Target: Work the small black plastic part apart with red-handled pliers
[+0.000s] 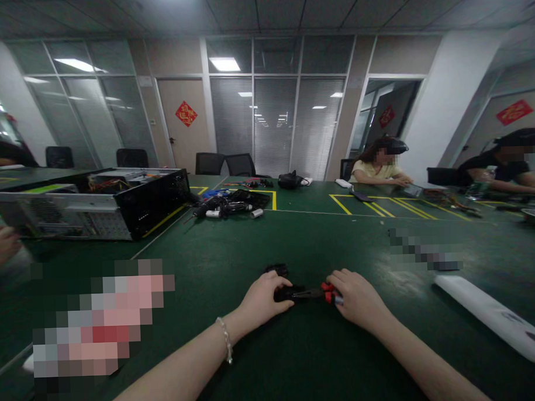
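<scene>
My left hand (266, 297), with a beaded bracelet on the wrist, is closed on a small black part (283, 293) whose kind I cannot make out. My right hand (356, 297) is wrapped round the red handles of a pair of pliers (312, 294). The dark jaws point left and reach the black part between the hands; whether they grip it cannot be made out. Just beyond my left fingers lies another small black object (276, 269). Both hands are low over the green table (252, 253).
An open computer case (131, 208) stands at left, near a pile of cables and small parts (232, 204). At right lie a long white object (495, 318) and a blurred dark one (427, 250). A blurred-out item (105, 323) lies front left. Other people sit at right; another person's hand (3, 248) shows at left.
</scene>
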Tool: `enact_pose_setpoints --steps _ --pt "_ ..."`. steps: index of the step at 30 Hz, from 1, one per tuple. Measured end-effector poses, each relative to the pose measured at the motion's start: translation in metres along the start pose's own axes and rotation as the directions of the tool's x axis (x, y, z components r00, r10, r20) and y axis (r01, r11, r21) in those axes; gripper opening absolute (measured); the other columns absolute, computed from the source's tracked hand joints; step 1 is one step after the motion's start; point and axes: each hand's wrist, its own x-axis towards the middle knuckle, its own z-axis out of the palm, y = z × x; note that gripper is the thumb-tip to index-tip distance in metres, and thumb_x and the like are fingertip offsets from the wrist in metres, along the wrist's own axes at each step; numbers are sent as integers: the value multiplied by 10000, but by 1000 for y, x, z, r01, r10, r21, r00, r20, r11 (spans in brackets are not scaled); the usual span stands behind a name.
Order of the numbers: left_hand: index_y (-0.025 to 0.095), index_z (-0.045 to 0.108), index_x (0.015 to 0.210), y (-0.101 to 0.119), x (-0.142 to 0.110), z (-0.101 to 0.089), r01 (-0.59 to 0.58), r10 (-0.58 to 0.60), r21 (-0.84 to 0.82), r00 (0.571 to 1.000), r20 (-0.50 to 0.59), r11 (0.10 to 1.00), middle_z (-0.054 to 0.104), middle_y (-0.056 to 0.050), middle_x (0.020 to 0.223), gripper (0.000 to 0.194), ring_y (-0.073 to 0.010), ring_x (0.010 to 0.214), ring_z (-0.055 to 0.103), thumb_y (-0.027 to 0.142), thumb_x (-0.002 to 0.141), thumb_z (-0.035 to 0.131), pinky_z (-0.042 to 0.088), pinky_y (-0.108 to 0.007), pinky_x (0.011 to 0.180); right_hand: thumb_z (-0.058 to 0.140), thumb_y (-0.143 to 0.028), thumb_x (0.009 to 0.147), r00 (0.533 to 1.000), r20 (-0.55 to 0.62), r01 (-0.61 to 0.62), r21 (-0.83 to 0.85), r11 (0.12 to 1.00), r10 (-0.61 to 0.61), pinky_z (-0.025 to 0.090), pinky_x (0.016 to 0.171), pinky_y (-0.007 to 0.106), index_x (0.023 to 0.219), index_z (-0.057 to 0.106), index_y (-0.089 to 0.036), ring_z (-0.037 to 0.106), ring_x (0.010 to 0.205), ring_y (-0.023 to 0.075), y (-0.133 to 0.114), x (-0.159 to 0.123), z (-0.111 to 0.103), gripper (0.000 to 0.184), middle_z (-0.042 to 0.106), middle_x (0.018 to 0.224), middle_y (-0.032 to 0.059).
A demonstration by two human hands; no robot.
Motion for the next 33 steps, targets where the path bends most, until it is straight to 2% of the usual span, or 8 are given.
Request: enact_pose_setpoints --steps 6,11,18,28,33 --pt "243 572 976 0 0 -1 -15 15 -9 1000 -20 1000 518 -14 952 304 -176 866 496 343 692 606 416 -278 718 471 -130 648 1000 -5 0 -1 1000 0 339 670 287 881 566 -184 476 767 174 2 -1 5 257 567 853 57" --pt "247 565 990 6 -2 -5 9 -8 -14 1000 5 1000 518 -7 962 319 -174 873 493 360 694 599 416 -278 722 474 -127 643 1000 -21 8 -22 1000 -8 333 670 287 882 565 -177 468 770 175 3 0 3 261 565 862 65" --pt "248 566 999 5 -2 -5 25 -25 -38 1000 10 999 516 -13 969 321 -176 875 495 363 701 591 418 -282 721 484 -154 655 999 41 -28 1 1000 28 347 671 277 905 568 -180 486 766 164 1 0 1 265 575 865 59" --pt "222 570 1002 3 1 -2 5 -5 -8 1000 7 1000 511 -29 935 331 -182 854 497 373 707 573 408 -283 706 447 -130 680 1000 10 -13 -9 1000 13 338 658 283 862 569 -171 465 756 167 -3 2 -7 223 568 832 57" --pt "222 572 996 4 2 -3 12 -12 -3 1000 19 1000 512 -29 929 324 -183 858 495 356 701 576 402 -290 726 458 -129 663 998 47 -32 11 999 32 336 660 270 863 570 -171 464 750 161 -3 2 -4 233 568 819 55"
